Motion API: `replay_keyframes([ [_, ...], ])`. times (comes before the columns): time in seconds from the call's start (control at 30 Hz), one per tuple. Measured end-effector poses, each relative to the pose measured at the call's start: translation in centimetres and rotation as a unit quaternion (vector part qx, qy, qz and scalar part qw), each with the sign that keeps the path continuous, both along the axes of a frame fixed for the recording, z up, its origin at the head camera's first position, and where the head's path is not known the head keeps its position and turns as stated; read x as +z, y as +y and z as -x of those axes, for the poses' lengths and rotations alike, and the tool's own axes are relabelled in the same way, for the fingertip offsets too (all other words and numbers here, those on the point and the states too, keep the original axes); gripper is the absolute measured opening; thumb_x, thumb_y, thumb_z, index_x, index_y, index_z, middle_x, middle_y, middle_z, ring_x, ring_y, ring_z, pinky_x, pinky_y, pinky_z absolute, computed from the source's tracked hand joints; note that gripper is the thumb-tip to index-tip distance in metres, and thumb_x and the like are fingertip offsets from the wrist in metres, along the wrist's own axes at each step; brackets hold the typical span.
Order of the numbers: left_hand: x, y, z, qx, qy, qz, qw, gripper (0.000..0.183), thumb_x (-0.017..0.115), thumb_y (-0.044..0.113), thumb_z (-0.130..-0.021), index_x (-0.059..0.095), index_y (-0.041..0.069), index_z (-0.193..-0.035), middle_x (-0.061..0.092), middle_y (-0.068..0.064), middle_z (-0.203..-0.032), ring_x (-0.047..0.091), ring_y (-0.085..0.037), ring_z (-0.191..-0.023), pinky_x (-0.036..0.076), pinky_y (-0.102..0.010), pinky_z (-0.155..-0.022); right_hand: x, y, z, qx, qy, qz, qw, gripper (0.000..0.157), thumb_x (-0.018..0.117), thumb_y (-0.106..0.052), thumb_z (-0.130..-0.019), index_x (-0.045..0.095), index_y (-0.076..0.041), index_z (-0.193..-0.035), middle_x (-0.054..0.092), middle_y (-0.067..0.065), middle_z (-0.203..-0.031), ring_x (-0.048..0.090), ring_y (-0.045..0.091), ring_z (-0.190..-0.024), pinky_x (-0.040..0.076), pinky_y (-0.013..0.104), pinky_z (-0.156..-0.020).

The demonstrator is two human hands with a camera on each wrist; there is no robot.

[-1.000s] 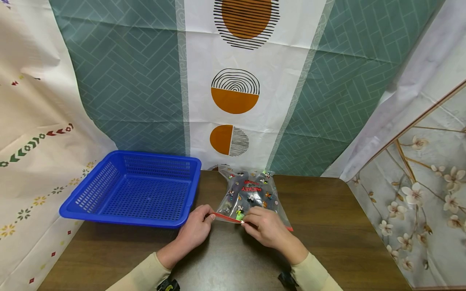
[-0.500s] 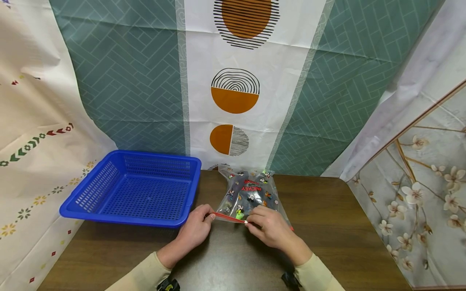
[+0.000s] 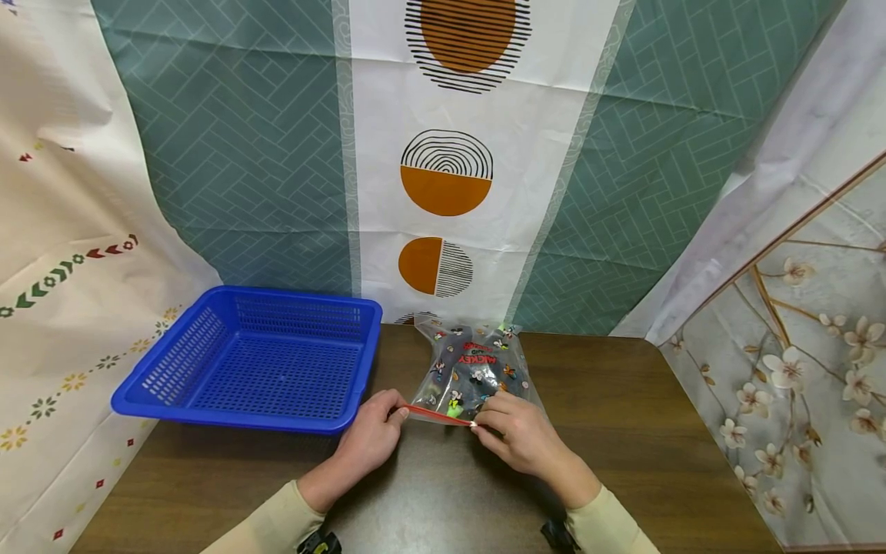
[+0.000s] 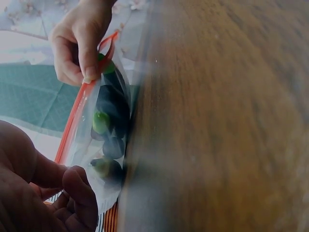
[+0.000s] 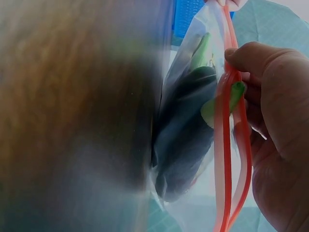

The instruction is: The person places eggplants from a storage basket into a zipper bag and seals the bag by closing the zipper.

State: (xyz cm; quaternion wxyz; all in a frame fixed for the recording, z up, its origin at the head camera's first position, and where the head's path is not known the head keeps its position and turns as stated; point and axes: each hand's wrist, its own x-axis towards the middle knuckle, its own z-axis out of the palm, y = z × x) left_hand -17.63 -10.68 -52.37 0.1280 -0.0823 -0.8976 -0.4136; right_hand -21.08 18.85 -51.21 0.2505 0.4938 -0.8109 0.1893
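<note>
A clear zip bag [image 3: 477, 362] with cartoon figures printed on it lies on the table, its red zip strip facing me. Inside are several dark eggplants [image 5: 186, 128] with green stems. My left hand [image 3: 374, 432] pinches the left end of the strip between thumb and fingers. Further right along the same strip, my right hand [image 3: 522, 435] pinches the zip at a small whitish piece. Between the hands the red lines run together. Past the right hand, in the right wrist view, the two red strips [image 5: 222, 179] stand apart, with one green stem [image 5: 236, 94] poking up between them.
To the left of the bag stands a blue plastic basket [image 3: 284, 377], its near right corner beside the left hand. A brown wooden table [image 3: 623, 462] bears everything. Patterned cloths [image 3: 277, 154] hang behind and on both sides.
My right hand has slid a little to the right along the zip, with the whitish piece at its fingertips. The left hand has stayed at its end of the strip.
</note>
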Motion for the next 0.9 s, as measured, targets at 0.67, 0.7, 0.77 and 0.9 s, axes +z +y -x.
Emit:
replay_keyframes([
  [0.67,0.1,0.1,-0.2,0.001,0.008,0.001,1.0000,0.020,0.075,0.002,-0.099,0.068,0.017,-0.087,0.065,0.005,-0.092,0.063,-0.018,-0.089,0.053,-0.041,-0.078,0.2,1.3,-0.1,0.006,0.029,0.005,1.000,0.012,0.088,-0.011,-0.090,0.082,-0.014,-0.100,0.073,-0.007,-0.100,0.063,0.014,-0.087,0.057,0.032,-0.073],
  [0.7,0.1,0.1,-0.2,0.001,0.008,0.001,1.0000,0.020,0.075,0.002,-0.099,0.069,0.017,-0.087,0.065,0.005,-0.092,0.063,-0.018,-0.089,0.053,-0.041,-0.078,0.2,1.3,-0.1,0.005,0.030,0.004,1.000,0.012,0.088,-0.010,-0.090,0.082,-0.014,-0.100,0.073,-0.007,-0.100,0.063,0.014,-0.087,0.056,0.031,-0.073],
  [0.77,0.1,0.1,-0.2,0.001,0.009,0.000,1.0000,0.020,0.075,0.002,-0.099,0.068,0.017,-0.088,0.065,0.005,-0.092,0.063,-0.018,-0.089,0.053,-0.040,-0.078,0.2,1.5,-0.1,0.005,0.032,0.004,0.999,0.013,0.088,-0.010,-0.089,0.082,-0.014,-0.100,0.072,-0.007,-0.099,0.063,0.014,-0.087,0.057,0.032,-0.073],
  [0.9,0.1,0.0,-0.2,0.001,0.008,-0.001,1.0000,0.021,0.075,0.002,-0.099,0.068,0.018,-0.087,0.065,0.005,-0.092,0.063,-0.018,-0.089,0.053,-0.040,-0.078,0.1,1.8,0.0,0.004,0.032,0.003,0.999,0.013,0.088,-0.010,-0.089,0.082,-0.013,-0.100,0.072,-0.006,-0.100,0.065,0.014,-0.089,0.058,0.032,-0.075],
])
